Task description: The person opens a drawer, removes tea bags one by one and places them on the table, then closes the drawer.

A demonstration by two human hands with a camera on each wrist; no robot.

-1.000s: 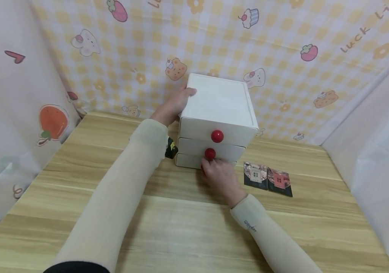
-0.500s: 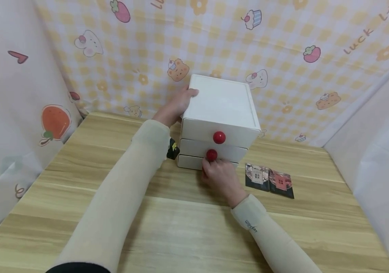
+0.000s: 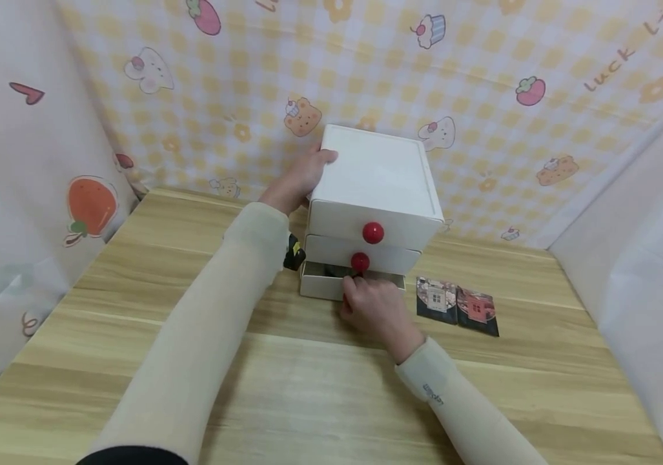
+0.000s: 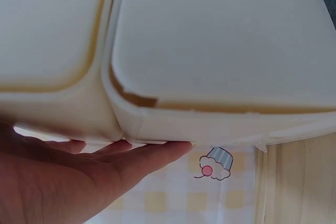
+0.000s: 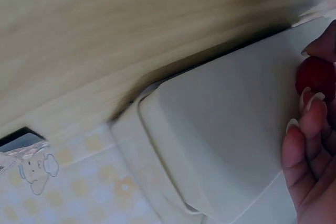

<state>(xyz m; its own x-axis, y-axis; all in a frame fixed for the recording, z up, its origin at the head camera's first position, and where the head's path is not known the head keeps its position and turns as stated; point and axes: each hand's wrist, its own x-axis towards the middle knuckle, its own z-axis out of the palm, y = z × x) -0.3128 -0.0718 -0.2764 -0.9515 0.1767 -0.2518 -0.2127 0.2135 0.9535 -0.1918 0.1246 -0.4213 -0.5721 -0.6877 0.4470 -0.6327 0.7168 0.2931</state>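
Observation:
A white three-tier drawer cabinet (image 3: 377, 171) stands near the back of the table. My left hand (image 3: 301, 179) steadies its left side, thumb over the top edge. In the left wrist view, the fingers (image 4: 152, 158) lie fairly straight against the cabinet's wall. My right hand (image 3: 380, 309) pinches the red knob (image 5: 316, 76) of the bottom drawer (image 3: 321, 288), which is pulled partway out. Something dark (image 3: 336, 271) shows inside that drawer, too little visible to name. The top drawer (image 3: 337, 219) and middle drawer (image 3: 328, 250) are closed.
Two flat dark printed packets, one with a pale label (image 3: 436, 300) and one with a red label (image 3: 477, 311), lie right of the cabinet. A small black object with a yellow mark (image 3: 294, 252) shows beside my left sleeve. A patterned cloth (image 3: 221, 84) hangs behind.
The bottom drawer has slid out toward me, with my right hand on its knob, exposing part of its inside. My left hand stays on the cabinet.

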